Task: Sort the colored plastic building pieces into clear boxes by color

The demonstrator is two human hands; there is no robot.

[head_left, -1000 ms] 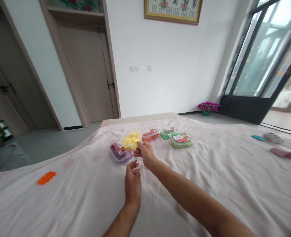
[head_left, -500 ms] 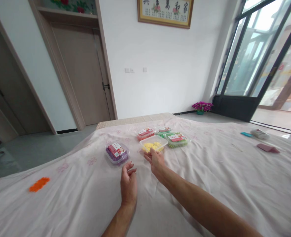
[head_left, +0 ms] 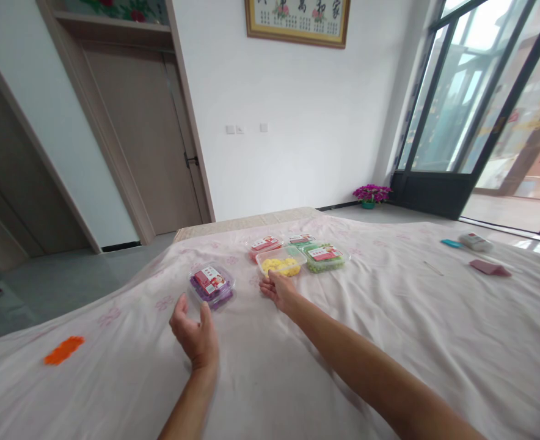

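My left hand (head_left: 194,333) is open and holds nothing, thumb and fingers spread, just in front of a clear plastic box of purple pieces (head_left: 211,285) with a red-and-white label. At the near edge of an unlidded clear box with yellow pieces (head_left: 281,264) is my right hand (head_left: 278,291). Its thumb overlaps the box's front wall and its fingers stretch out below; whether it touches the box I cannot tell. Behind the yellow box stand labelled boxes of red pieces (head_left: 264,245), green pieces (head_left: 301,239) and light green pieces (head_left: 325,256).
A flat orange piece (head_left: 63,351) lies on the pale flowered cloth (head_left: 127,379) at left. Farther right are a thin stick (head_left: 434,268), a mauve folded item (head_left: 488,267), a blue item (head_left: 452,243) and a whitish packet (head_left: 475,242).
My left hand has moved left, away from the right hand, and its fingers have spread. The right hand stays by the yellow box. The whole view has shifted slightly.
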